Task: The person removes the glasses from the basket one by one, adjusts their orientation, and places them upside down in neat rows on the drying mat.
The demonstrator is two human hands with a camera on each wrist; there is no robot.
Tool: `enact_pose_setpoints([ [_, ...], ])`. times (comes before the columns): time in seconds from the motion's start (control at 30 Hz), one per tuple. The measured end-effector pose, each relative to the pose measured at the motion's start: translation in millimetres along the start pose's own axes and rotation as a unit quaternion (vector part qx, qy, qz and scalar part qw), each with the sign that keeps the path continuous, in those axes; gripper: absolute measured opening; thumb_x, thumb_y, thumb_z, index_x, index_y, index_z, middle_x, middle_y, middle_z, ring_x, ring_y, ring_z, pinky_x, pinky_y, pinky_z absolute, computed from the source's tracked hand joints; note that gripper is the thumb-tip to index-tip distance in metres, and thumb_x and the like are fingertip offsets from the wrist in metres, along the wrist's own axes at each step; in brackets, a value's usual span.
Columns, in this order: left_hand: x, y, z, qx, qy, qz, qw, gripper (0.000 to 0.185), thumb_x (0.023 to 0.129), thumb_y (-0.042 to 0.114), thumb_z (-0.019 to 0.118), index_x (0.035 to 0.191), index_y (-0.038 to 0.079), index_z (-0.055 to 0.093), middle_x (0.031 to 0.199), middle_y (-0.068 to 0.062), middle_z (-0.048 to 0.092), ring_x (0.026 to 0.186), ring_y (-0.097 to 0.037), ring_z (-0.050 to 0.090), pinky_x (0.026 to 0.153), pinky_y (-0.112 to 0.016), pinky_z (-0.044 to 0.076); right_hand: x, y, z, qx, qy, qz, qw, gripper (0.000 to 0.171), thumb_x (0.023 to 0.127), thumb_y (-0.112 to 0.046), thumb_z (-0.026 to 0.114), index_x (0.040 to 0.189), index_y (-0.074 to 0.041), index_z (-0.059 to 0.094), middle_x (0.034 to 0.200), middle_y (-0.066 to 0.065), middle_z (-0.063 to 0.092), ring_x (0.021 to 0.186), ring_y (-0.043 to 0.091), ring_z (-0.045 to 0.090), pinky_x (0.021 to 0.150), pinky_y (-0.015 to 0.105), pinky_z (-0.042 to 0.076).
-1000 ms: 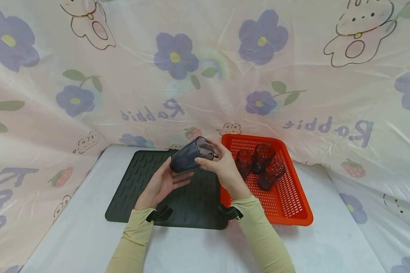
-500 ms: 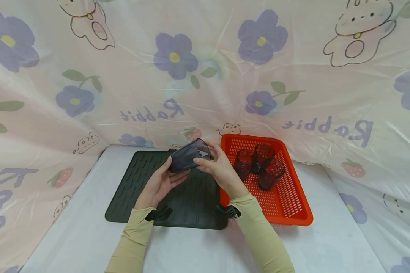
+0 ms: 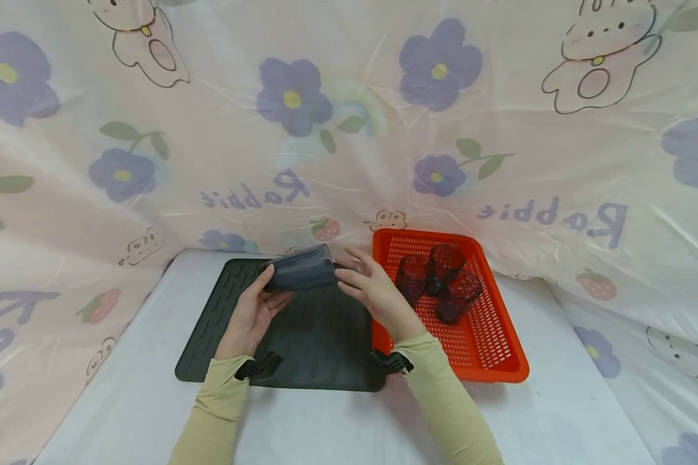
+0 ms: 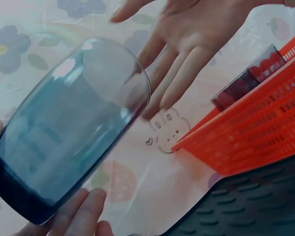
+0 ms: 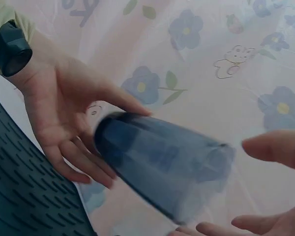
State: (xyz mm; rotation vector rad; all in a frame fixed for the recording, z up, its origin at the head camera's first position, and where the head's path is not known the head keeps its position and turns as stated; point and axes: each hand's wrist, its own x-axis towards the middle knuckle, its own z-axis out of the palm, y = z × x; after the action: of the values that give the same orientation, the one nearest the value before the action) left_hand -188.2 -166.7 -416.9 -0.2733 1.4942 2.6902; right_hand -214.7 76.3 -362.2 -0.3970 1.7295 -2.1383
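Note:
A blue-grey tinted drinking glass (image 3: 299, 271) is held in the air above the dark mat, tipped on its side with its mouth to the right. My left hand (image 3: 250, 320) grips it near the base, thumb on one side and fingers beneath. Close to the rim is my right hand (image 3: 380, 297), its fingers spread and holding nothing. In the right wrist view a gap shows between the right thumb (image 5: 270, 150) and the glass. Whether the other right fingertips touch the rim, I cannot tell.
A dark ribbed drying mat (image 3: 320, 365) lies on the white table (image 3: 308, 426). To its right stands an orange-red plastic basket (image 3: 514, 342) with 3 tinted glasses (image 3: 461, 296) inside. A patterned curtain (image 3: 209, 129) rises behind.
My right hand has let go of the rim and its fingers have spread. My left hand has drawn the glass leftward and slightly down, turning it closer to level.

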Motion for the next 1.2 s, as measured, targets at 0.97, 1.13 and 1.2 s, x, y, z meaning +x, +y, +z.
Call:
enact_pose_setpoints([
  [0.97,-8.8,35.9,-50.8,0.047,0.094,0.031,0.9939,0.051,0.084,0.03,0.076,0.124,0.008,0.053,0.093,0.002,0.071,0.09,-0.015,0.069,0.096,-0.042,0.047,-63.2,-32.3,-99.4,-0.044,0.047,-0.031,0.997,0.054,0.104,-0.022,0.045,0.147,0.002,0.026,0.147,0.027,0.031,0.13,0.04,0.04,0.105,0.047,0.034],
  [1.13,-8.9,41.2,-55.5,0.048,0.101,0.041,0.9929,0.05,0.083,0.027,0.077,0.123,0.007,0.053,0.092,0.001,0.07,0.088,-0.015,0.069,0.094,-0.041,0.049,-78.1,-34.8,-115.2,-0.069,0.049,-0.038,0.996,0.052,0.104,-0.023,0.044,0.147,0.002,0.028,0.14,0.015,0.045,0.129,0.037,0.042,0.104,0.04,0.038],
  [1.2,-9.2,43.6,-56.3,0.054,0.103,0.046,0.9921,0.051,0.083,0.026,0.077,0.123,0.006,0.053,0.092,0.001,0.07,0.087,-0.014,0.069,0.094,-0.042,0.048,-83.1,-36.0,-121.0,-0.077,0.05,-0.041,0.995,0.051,0.104,-0.023,0.044,0.146,0.001,0.029,0.137,0.01,0.048,0.127,0.032,0.046,0.103,0.037,0.039],
])
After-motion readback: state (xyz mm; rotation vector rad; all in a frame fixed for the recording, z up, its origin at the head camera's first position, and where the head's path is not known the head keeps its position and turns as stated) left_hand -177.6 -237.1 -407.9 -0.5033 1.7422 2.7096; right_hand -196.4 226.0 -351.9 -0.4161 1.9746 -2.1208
